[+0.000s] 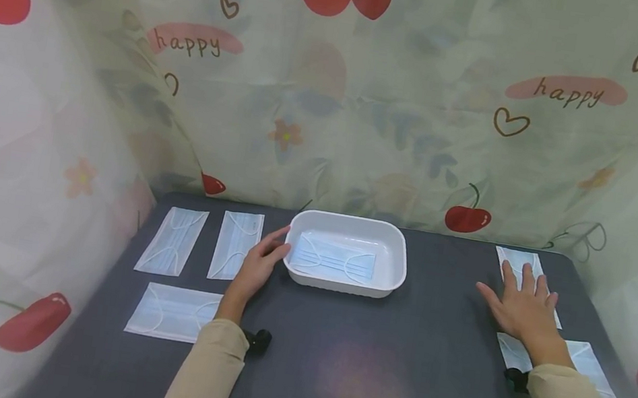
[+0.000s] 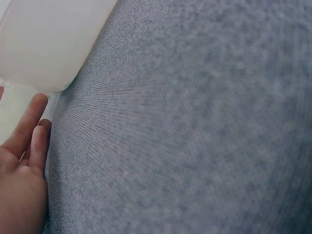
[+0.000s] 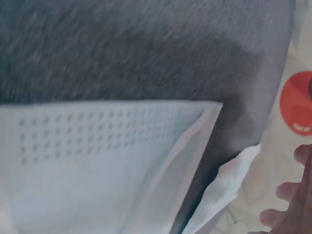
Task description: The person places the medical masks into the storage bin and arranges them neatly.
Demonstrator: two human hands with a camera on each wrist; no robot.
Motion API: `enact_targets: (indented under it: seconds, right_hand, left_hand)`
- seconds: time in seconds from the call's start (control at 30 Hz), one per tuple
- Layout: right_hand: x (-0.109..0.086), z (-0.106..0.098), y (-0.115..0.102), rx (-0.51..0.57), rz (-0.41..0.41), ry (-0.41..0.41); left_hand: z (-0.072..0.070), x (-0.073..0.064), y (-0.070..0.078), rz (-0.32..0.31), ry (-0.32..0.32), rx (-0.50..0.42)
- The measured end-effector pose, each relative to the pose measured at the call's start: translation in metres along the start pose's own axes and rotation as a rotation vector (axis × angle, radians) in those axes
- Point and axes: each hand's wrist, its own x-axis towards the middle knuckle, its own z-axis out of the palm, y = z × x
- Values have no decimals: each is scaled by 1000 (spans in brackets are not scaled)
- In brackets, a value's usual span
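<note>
Reaching w/ L hand (image 1: 257,264) to L end of white tray (image 1: 391,258), grip apart w/ fingers extended; can't tell if touching. Hovering w/ R hand (image 1: 525,316), grip apart & fingers spread, over far R mask (image 1: 520,257) on counter (image 1: 432,351), nr R mask (image 1: 591,370) below wrist. Seeing 1 blue mask (image 1: 335,260) flat in tray, 3 L masks (image 1: 173,241) (image 1: 235,245) (image 1: 173,311) on counter.

A white rounded tray (image 1: 392,257) holding one pale-blue face mask (image 1: 335,260) sits midway along the far edge of the tabletop (image 1: 431,357), three similar masks (image 1: 173,241) lying toward the left edge and two masks (image 1: 592,368) by the right.
</note>
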Motion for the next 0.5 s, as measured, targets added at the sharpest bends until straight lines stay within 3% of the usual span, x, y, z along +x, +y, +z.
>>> enact_targets:
  seconds: [0.5]
  right_hand:
    - [-7,-3,31,38,62,-83]
  left_hand:
    - [1,-1,1,33,17,1]
